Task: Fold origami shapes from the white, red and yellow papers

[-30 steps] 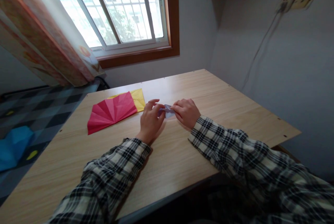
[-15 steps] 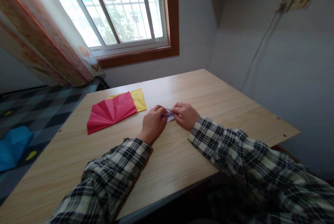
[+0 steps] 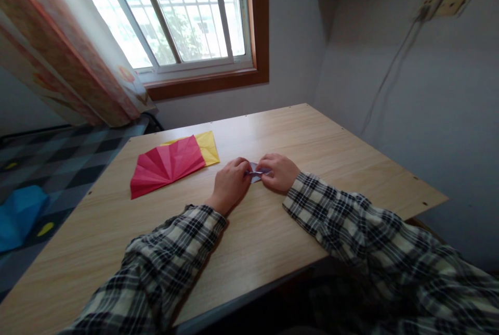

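Note:
A small folded piece of pale purple paper (image 3: pixel 255 179) lies on the wooden table (image 3: pixel 249 252) between my hands, partly covered by fingers. My left hand (image 3: pixel 231 181) is closed on its left side, thumb and fingers pinching the edge. From the right, my right hand (image 3: pixel 279 172) grips the paper's other side with bent fingers. A raised fold runs across the paper between the two thumbs. Its outer ends are hidden under my hands.
Left of my hands lies a creased red paper (image 3: pixel 169 166), overlapping a yellow paper (image 3: pixel 208 147). Beyond the table's left edge, a blue folded paper (image 3: pixel 23 215) rests on a checked cloth (image 3: pixel 74 168). A window and walls stand behind the table.
My right fingers have shifted slightly on the purple paper, and more of its raised fold shows. Both hands stay at about the same place. The red and yellow papers have not moved.

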Demonstrator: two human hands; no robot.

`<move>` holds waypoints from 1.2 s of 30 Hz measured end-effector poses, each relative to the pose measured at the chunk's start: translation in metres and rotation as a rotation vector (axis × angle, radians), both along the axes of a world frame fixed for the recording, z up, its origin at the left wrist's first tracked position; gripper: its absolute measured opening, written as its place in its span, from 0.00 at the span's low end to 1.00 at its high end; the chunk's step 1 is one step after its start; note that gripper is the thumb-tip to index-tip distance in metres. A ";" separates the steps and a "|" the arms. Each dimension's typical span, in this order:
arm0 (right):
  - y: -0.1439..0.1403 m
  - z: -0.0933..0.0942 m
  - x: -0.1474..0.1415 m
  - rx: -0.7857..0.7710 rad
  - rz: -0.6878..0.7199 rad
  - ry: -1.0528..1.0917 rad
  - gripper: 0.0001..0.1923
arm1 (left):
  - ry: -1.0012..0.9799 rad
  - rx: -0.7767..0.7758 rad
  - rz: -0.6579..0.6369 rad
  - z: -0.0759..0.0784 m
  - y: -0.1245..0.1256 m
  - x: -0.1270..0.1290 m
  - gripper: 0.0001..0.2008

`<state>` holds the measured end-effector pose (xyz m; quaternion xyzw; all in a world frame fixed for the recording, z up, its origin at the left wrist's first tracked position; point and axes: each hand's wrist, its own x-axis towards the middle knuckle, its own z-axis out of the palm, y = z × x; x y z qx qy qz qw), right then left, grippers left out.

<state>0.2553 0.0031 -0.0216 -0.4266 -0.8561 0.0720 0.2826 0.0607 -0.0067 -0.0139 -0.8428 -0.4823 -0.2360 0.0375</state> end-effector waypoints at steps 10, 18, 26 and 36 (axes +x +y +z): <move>-0.005 -0.001 -0.002 0.047 -0.041 -0.138 0.09 | -0.024 0.077 -0.008 -0.004 0.003 0.001 0.03; -0.005 -0.002 -0.002 0.035 -0.030 -0.133 0.11 | -0.039 0.072 -0.031 -0.006 0.003 0.000 0.06; -0.003 0.000 -0.009 0.018 -0.073 -0.001 0.04 | -0.011 0.056 -0.026 0.000 0.000 0.004 0.04; 0.001 -0.004 -0.010 -0.054 -0.052 0.101 0.05 | -0.093 -0.065 -0.012 0.000 0.000 0.006 0.03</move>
